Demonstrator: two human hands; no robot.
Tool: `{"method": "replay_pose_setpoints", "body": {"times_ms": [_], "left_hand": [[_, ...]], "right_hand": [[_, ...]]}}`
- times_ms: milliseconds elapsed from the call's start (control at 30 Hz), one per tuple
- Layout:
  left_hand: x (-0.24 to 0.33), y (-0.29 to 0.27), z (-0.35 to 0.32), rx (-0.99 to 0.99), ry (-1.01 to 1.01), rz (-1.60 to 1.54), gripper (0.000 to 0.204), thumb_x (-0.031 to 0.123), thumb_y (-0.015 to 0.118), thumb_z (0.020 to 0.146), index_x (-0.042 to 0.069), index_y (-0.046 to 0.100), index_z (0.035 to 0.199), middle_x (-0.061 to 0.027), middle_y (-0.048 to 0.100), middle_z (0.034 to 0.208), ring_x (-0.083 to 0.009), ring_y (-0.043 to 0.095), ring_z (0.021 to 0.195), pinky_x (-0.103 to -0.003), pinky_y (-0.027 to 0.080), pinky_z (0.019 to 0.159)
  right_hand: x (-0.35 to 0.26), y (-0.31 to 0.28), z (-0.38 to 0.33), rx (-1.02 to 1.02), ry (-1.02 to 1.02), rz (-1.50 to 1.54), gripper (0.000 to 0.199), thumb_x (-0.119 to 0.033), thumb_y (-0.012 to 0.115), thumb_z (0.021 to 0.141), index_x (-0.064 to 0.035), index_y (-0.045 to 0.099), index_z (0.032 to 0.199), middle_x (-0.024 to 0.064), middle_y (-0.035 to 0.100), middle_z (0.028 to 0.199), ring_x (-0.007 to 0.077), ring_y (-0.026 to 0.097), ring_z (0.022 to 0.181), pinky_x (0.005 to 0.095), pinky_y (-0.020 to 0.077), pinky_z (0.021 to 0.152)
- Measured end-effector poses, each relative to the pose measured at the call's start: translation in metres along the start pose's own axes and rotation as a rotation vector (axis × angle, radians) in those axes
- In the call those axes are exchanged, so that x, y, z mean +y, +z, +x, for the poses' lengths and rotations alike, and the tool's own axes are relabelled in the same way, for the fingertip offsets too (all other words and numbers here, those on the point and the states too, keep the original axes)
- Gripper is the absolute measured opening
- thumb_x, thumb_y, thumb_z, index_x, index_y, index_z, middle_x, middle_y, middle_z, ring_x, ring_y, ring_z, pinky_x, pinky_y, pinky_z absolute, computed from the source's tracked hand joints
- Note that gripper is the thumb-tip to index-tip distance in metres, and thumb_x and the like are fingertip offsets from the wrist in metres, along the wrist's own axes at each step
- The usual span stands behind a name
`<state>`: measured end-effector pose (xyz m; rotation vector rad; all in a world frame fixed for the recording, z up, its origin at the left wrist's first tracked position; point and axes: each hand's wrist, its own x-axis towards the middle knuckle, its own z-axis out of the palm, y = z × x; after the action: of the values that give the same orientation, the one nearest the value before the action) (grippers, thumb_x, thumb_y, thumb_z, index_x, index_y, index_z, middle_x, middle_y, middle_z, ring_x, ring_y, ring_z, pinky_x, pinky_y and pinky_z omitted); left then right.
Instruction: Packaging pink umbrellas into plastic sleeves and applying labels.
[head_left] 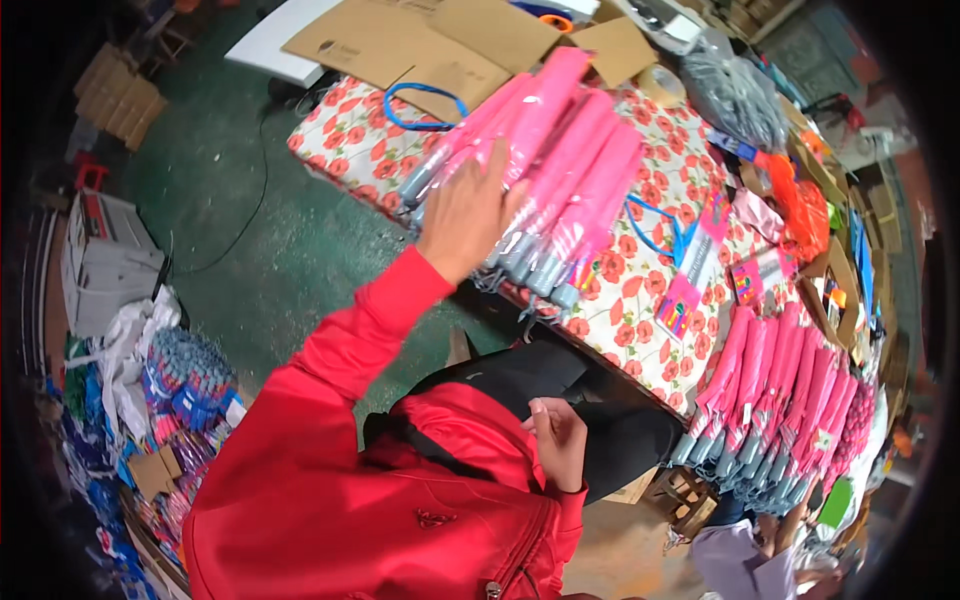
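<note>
A pile of pink folded umbrellas [560, 170] with grey handles, in clear plastic sleeves, lies on the flowered tablecloth. My left hand [468, 212] rests on the left part of this pile, its fingers spread over the umbrellas. Close to my lap, away from the table, my right hand [560, 438] is closed with the fingers curled in, and nothing shows in it. A blue strap loop [425, 108] lies beyond the pile, and another blue strap [655, 228] is to its right.
More pink umbrellas [770, 390] lie along the table's right end, near another person's sleeve [740, 560]. Cardboard sheets [400, 50] and a tape roll [662, 86] are at the back. Printed pink cards [680, 305] sit on the cloth [630, 330]. Colourful bundles [185, 400] fill the lower left.
</note>
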<state>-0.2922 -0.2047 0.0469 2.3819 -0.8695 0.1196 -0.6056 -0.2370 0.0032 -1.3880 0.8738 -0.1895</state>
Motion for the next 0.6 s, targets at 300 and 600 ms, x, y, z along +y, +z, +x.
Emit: {"method": "replay_pose_setpoints", "body": {"times_ms": [300,600], "left_hand": [[-0.024,0.026,0.023,-0.074,0.303,0.102,0.039,0.012,0.06,0.094,-0.003,0.057,0.13,-0.0196,0.063,0.117,-0.0358,0.062,0.102,-0.042,0.05,0.085],[0.106,0.071,-0.033,-0.359,0.504,-0.514,0.014,0.011,0.061,0.092,0.0,0.067,0.099,-0.0128,0.069,0.087,-0.0323,0.064,0.075,-0.04,0.052,0.071]], "right_hand": [[0.019,-0.021,0.003,0.034,0.008,-0.085,0.019,-0.014,0.062,0.097,0.0045,0.067,0.1,0.0082,0.068,0.077,0.0145,0.062,0.067,0.0251,0.0478,0.063],[0.102,-0.045,0.025,0.197,0.025,0.019,0.018,-0.011,0.06,0.095,0.0044,0.066,0.103,0.0091,0.068,0.077,0.0148,0.061,0.067,0.025,0.0488,0.065]]}}
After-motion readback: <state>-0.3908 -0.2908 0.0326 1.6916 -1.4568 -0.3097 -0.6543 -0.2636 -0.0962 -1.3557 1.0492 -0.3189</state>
